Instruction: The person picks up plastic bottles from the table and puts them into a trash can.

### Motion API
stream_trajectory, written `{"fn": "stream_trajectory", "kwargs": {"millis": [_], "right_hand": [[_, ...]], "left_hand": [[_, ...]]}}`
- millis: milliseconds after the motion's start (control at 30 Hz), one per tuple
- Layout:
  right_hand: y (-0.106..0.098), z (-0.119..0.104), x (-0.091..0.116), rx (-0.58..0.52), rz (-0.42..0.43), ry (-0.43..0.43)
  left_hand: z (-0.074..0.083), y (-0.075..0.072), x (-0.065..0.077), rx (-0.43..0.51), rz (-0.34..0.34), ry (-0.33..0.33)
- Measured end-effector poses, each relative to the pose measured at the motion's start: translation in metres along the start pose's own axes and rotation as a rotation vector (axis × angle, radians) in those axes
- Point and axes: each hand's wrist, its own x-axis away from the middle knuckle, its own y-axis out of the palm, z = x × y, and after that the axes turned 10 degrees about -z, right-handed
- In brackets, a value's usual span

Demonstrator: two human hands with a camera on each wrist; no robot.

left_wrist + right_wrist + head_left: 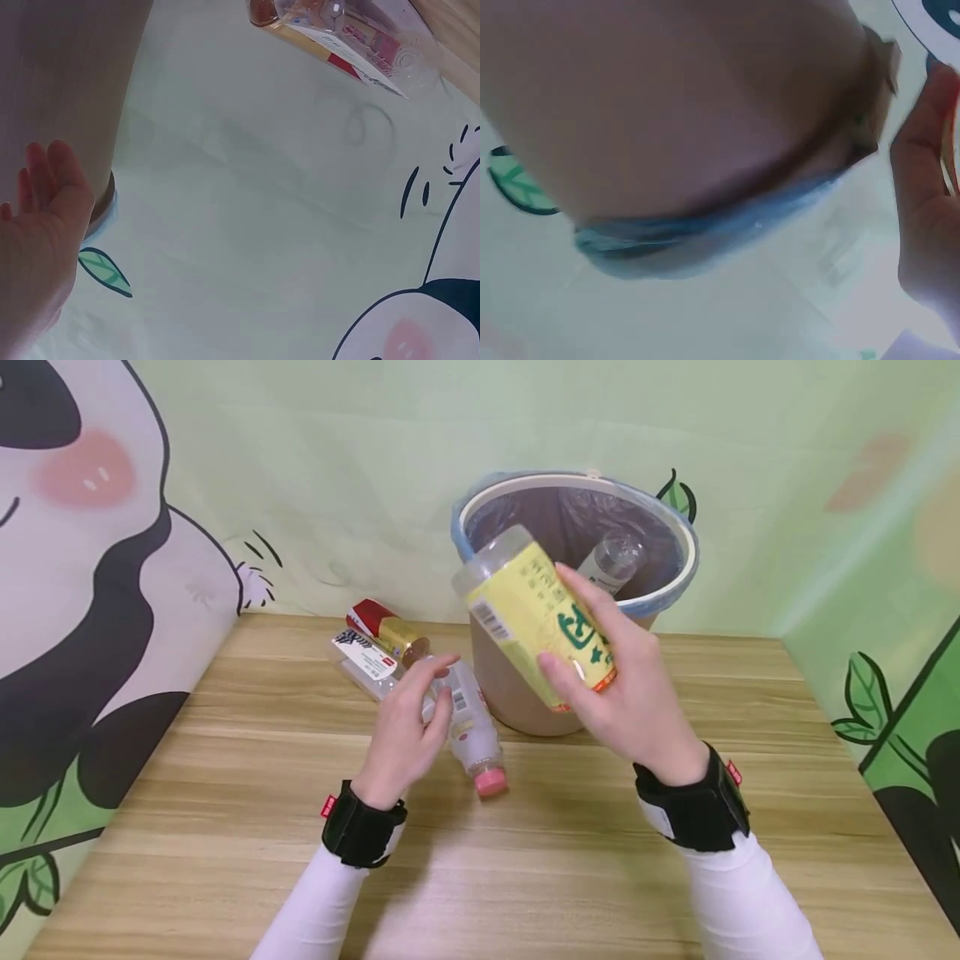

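My right hand [637, 693] grips a clear plastic bottle with a yellow wrapper [536, 618] by its lower part, tilted, in front of the bin's near rim. At the edge of the right wrist view, only the thumb side of that hand [922, 172] shows, with a sliver of the wrapper. My left hand [408, 727] holds nothing, its fingers loosely bent above several bottles on the table. Nearest to it lies a bottle with a pink cap [474, 727]. Beyond are a clear bottle with a white label [367, 656] and a red-and-gold container [386, 628].
A beige bin [517, 693] lined with a bluish bag [686, 581] stands at the back of the wooden table [510, 877]. Inside it is a clear bottle [618, 560]. Behind rises a pale green backdrop [337, 468] with a panda drawing on the left.
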Motion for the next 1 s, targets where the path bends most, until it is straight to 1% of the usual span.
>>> {"fn": "stream_trajectory", "kwargs": {"millis": [133, 233, 367, 433, 500, 600, 667, 733, 867, 933, 967, 1000], "right_hand": [[-0.012, -0.002, -0.025, -0.097, 0.113, -0.046], [-0.021, 0.001, -0.044, -0.157, 0.197, -0.043], [-0.031, 0.007, -0.065, -0.272, 0.286, 0.031], [-0.033, 0.009, -0.072, -0.359, 0.320, 0.085], [-0.034, 0.011, -0.077, -0.425, 0.346, 0.149], [-0.034, 0.016, -0.081, -0.497, 0.366, 0.213], [-0.033, 0.021, -0.083, -0.488, 0.369, 0.246], [-0.032, 0.025, -0.085, -0.471, 0.344, 0.273], [-0.033, 0.031, -0.083, -0.245, 0.239, 0.370], [-0.033, 0.032, -0.081, -0.122, 0.198, 0.377], [-0.033, 0.032, -0.079, -0.082, 0.194, 0.373], [-0.033, 0.031, -0.078, -0.067, 0.196, 0.360]], "left_hand": [[0.000, 0.000, -0.001, 0.004, 0.008, 0.001], [-0.001, -0.002, -0.001, 0.014, 0.014, -0.010], [-0.002, -0.002, 0.000, 0.022, 0.012, -0.021], [-0.004, -0.003, 0.000, 0.023, 0.009, -0.024], [-0.004, -0.003, 0.000, 0.023, 0.010, -0.024], [-0.004, -0.003, -0.001, 0.025, 0.013, -0.021], [-0.004, -0.003, -0.001, 0.025, 0.013, -0.021], [-0.003, -0.003, -0.001, 0.024, 0.011, -0.023], [-0.004, -0.003, -0.001, 0.015, -0.007, -0.039], [-0.004, -0.003, -0.001, 0.011, -0.015, -0.046], [-0.004, -0.003, -0.001, 0.009, -0.018, -0.047], [-0.004, -0.003, -0.001, 0.008, -0.019, -0.048]]}}
